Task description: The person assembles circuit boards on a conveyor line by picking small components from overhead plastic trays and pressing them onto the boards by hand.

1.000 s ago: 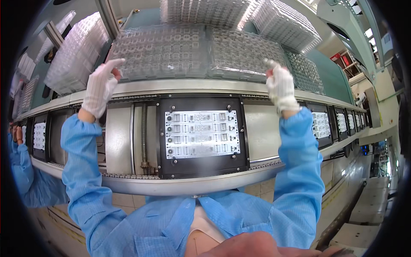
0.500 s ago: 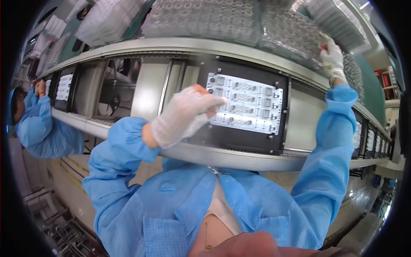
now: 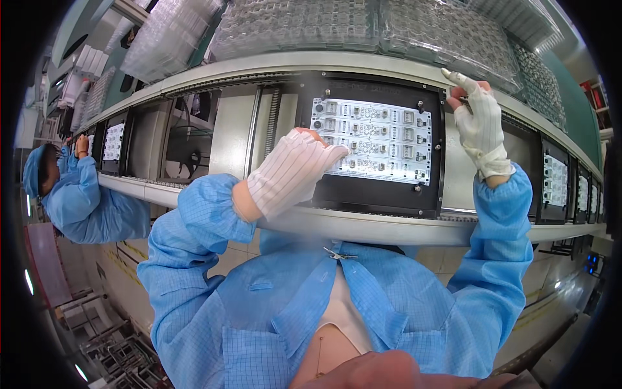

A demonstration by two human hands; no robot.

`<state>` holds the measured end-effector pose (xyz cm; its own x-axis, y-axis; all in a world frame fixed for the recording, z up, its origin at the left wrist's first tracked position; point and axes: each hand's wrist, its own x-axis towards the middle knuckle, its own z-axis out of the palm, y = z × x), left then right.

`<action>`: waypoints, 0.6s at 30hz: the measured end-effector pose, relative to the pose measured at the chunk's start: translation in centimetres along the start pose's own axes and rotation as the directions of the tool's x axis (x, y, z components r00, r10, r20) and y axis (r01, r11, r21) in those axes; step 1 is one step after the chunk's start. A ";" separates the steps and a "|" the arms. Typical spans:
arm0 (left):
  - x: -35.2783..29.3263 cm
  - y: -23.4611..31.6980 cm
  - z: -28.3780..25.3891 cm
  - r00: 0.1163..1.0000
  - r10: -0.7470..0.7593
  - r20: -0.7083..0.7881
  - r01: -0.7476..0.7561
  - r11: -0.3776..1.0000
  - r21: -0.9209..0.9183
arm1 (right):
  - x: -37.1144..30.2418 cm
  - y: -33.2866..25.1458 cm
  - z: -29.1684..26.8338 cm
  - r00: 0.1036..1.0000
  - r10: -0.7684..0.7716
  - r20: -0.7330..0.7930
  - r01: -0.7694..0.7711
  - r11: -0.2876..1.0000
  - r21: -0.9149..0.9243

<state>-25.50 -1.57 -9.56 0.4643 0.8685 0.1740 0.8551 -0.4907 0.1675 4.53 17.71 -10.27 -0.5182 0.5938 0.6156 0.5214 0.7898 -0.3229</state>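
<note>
A white circuit board panel (image 3: 382, 111) with several rows of small parts lies in a black carrier (image 3: 363, 198) on the conveyor in front of me. My left hand (image 3: 295, 168), in a striped white glove with bare fingertips showing, is over the panel's left part. Its fingers are closed together, their tips at the board; whatever they hold is hidden. To the right of the carrier, my right hand (image 3: 481, 126) is raised by the far rail. Its index finger stretches out apart from the bent others, and I see nothing held in it.
Clear plastic trays (image 3: 295, 29) with many pockets stand stacked behind the far rail (image 3: 259, 65). More carriers with boards (image 3: 555, 178) sit along the line at right, another (image 3: 113, 144) at left. A co-worker in blue (image 3: 91, 201) works at far left.
My right hand has come back from the trays toward the carrier's far right corner. My left hand stays at the board, its fingertips slightly further right. The view has shifted a little.
</note>
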 end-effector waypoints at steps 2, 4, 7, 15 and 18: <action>0.0 -0.1 -0.2 0.999 0.018 0.028 -0.020 0.998 0.058 | -1.0 -0.5 0.3 1.000 -0.006 -0.007 0.007 1.000 0.022; 0.2 -0.5 -0.4 0.995 0.042 0.087 -0.049 0.996 0.076 | -2.1 -0.7 0.8 0.997 0.073 -0.020 -0.071 0.994 0.085; -0.1 -1.0 -0.1 1.000 0.026 -0.014 -0.027 0.997 -0.076 | -2.8 -2.2 0.7 0.996 0.090 0.012 -0.091 0.991 0.098; 1.2 -0.1 -1.9 0.987 0.090 0.136 -0.101 0.992 0.077 | -3.1 -4.0 0.6 0.982 0.171 0.077 -0.182 0.968 0.174; 1.3 -0.1 -2.2 0.979 0.119 0.168 -0.143 0.980 0.141 | -3.0 -5.2 1.1 0.967 0.218 0.134 -0.243 0.946 0.216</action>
<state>-25.50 -0.52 -7.20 0.5946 0.8036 0.0267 0.8038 -0.5949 0.0029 2.67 11.99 -11.21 -0.4783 0.7669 0.4279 0.4728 0.6355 -0.6105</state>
